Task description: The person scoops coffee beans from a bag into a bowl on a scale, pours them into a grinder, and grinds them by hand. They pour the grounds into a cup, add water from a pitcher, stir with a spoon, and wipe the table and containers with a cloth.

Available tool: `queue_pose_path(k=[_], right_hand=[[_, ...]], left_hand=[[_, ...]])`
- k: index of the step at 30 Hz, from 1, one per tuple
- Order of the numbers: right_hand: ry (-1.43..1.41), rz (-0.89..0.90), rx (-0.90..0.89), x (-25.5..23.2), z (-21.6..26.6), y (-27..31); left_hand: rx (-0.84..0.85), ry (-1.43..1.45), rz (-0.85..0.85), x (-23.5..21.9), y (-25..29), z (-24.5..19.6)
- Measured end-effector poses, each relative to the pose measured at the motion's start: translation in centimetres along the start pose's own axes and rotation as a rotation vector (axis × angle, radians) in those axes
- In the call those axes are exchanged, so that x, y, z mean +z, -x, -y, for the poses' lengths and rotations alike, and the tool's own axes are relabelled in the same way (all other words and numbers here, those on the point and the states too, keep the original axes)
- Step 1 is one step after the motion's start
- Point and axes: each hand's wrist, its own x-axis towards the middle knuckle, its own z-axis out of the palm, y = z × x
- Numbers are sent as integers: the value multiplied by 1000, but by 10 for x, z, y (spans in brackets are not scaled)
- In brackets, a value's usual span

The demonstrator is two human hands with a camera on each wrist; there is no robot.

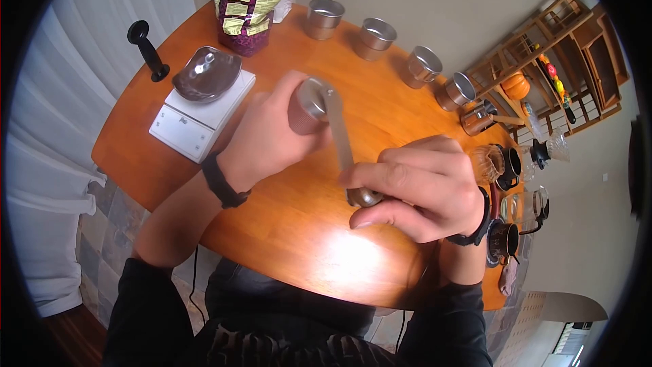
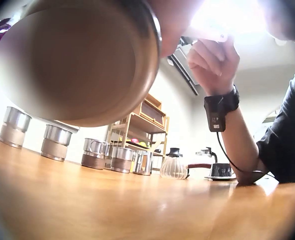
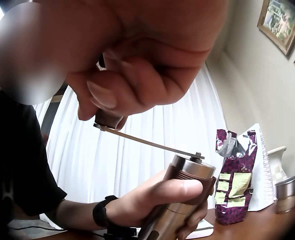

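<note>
**Hand grinder [image 1: 303,117] Aloft, Both Hands Busy**

And here you are: your left hand [image 1: 261,137] is wrapped round the grinder's body, just right of the white scale [image 1: 180,132], and the left wrist view shows the base clear of the table [image 1: 285,231]! Your right hand [image 1: 429,187], farther right of the scale, pinches the knob [image 1: 367,196] at the end of the crank [image 1: 339,137].

Now, the danger! With nothing under the base, that left grip looks like your only brace; let it loosen and the body could twist along with the crank. The right wrist view shows the grinder tilted, so a sideways or upward pull on the knob might work the crank loose from the top.

Watch that left forearm, too! It lies close to the scale's near edge, and a jolt there could jar the dark dish [image 1: 204,76] perched on top. The coffee bag [image 1: 248,17], beyond the scale, looks safer. One more hazard: the cable [image 2: 233,159] trailing from your right wrist could snag if that arm swings wide.
</note>
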Motion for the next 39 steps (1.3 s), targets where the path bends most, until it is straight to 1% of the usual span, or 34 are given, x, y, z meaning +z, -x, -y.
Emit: queue_pose_path(k=[2, 5, 8, 11, 14, 17, 20, 23, 24, 27, 30, 33, 36, 39], right_hand=[[-23, -12, -41, 8, -3, -2], [-14, 10, -102, 14, -1, -4], [32, 13, -125, 12, 5, -7], [62, -13, -144, 14, 6, -8], [65, -27, -164, 17, 2, -9], [80, -17, -170, 17, 2, -10], [142, -11, -167, 16, 5, -12], [155, -28, -152, 13, -1, -14], [128, -59, -147, 15, -5, -13], [103, -87, -154, 16, -10, -12], [110, -56, -152, 15, -9, -11], [122, -24, -145, 10, -7, -12], [123, -49, -116, 7, -9, -11], [114, -110, -88, 2, -26, -8]], left_hand=[[-12, -73, 46, 1, 2, -1], [100, -61, 137, 9, 7, 7], [124, -52, 177, 12, 12, 2], [144, -108, 212, 10, 13, -5], [138, -84, 269, 10, 14, -4], [178, -51, 273, 11, 14, -5], [244, -148, 281, 13, 16, -6], [244, 11, 401, 15, 18, -8], [288, -26, 357, 20, 21, -7], [337, -79, 388, 20, 19, -7], [355, -82, 387, 21, 19, -6], [335, 0, 392, 23, 21, -8], [271, 39, 443, 19, 21, -14], [555, -241, 332, 29, 27, 5]])
